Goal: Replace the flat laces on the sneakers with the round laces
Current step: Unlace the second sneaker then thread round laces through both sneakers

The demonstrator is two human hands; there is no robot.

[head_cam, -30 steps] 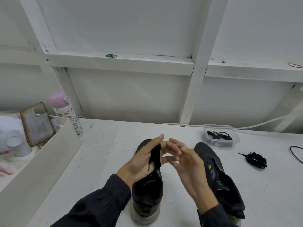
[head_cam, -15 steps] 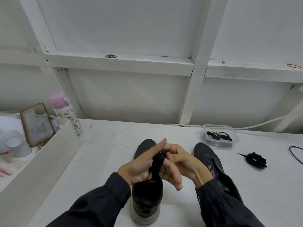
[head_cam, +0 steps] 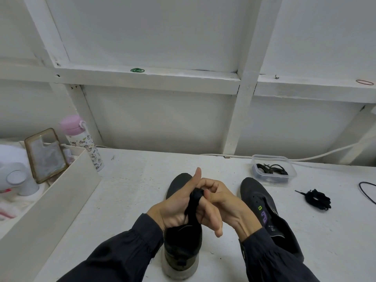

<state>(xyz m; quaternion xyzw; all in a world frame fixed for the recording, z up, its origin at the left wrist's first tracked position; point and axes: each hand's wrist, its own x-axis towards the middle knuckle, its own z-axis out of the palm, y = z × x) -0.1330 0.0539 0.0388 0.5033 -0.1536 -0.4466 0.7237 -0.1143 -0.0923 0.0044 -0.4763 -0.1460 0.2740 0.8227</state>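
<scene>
Status: holding a black lace (head_cam: 195,202) wrapped over the fingers of the left hand (head_cam: 176,209), thumb raised, and pinching its top turn with the right hand (head_cam: 223,204), so closing both grips on it directly above the left sneaker (head_cam: 182,247), apparently coiling it compact for setting aside. Judging the right sneaker (head_cam: 258,196) already unlaced, noting one coiled lace (head_cam: 317,198) lying on the table (head_cam: 132,190) to its right, and presuming replacement laces (head_cam: 270,169) waiting in the clear tub (head_cam: 269,156) beyond.

left sneaker (head_cam: 180,185) eyelets hidden, cable (head_cam: 360,186) cut by right edge
</scene>
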